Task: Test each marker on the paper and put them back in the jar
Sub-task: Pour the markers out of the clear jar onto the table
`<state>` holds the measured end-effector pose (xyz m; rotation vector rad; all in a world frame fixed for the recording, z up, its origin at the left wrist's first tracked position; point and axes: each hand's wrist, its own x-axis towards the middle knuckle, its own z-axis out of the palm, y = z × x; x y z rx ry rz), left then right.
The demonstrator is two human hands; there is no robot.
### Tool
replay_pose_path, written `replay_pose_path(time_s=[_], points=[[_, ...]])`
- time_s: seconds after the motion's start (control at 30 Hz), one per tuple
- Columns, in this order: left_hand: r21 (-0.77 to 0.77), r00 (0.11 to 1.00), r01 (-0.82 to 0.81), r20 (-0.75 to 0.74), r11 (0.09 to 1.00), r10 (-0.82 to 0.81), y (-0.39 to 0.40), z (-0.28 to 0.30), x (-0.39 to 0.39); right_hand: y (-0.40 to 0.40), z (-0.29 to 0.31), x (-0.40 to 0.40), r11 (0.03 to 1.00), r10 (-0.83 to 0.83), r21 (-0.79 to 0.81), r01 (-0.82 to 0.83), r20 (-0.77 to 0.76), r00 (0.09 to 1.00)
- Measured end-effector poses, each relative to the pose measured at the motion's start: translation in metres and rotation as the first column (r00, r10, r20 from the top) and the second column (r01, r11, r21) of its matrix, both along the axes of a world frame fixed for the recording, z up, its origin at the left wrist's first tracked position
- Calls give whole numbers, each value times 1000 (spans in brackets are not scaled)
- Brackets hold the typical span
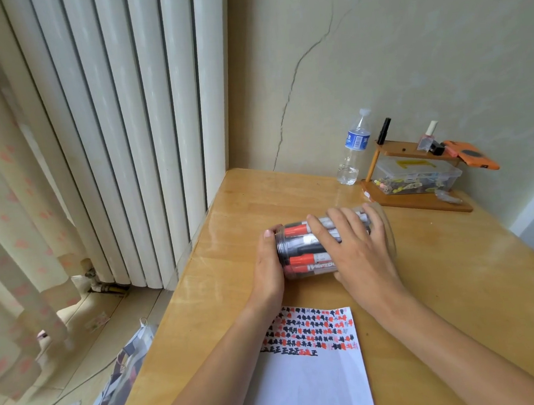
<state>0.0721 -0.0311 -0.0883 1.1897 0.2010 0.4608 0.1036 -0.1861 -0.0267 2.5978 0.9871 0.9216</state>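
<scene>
A clear plastic jar [300, 265] lies on its side on the wooden table [459, 276], packed with several red and black markers [306, 258]. My left hand [268, 266] is against the jar's left end, thumb over its rim. My right hand [356, 246] lies over the jar's right part with fingers spread across its top. The white paper [310, 382] sits at the near table edge, its upper part covered in rows of red and black test marks.
At the back right stand a water bottle [353, 149] and a wooden rack [417, 195] holding a clear box, small bottles and an orange case [471, 157]. A radiator [124, 134] and curtain are to the left. Scraps and a cable lie on the floor.
</scene>
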Motion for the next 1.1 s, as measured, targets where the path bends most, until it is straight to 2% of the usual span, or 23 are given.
replay_pose_path(time_s=[0.07,0.33,0.6,0.87,1.1], points=[[43,1000,-21,21,999,20,0,-1,0,1,2,-2,1000,-17,14,17,6,1000],[22,995,-99,9,995,99,3,-1,0,3,0,1,1000,17,2,-17,16,1000],[300,951,-307,55,903,305,2,-2,0,-1,-5,5,994,83,66,-82,-3,997],[340,977,-209,42,917,208,8,3,-5,-8,-8,7,986,120,118,-115,-33,992],[312,974,-223,25,923,226,10,4,-4,-12,-7,10,984,127,128,-122,-29,991]])
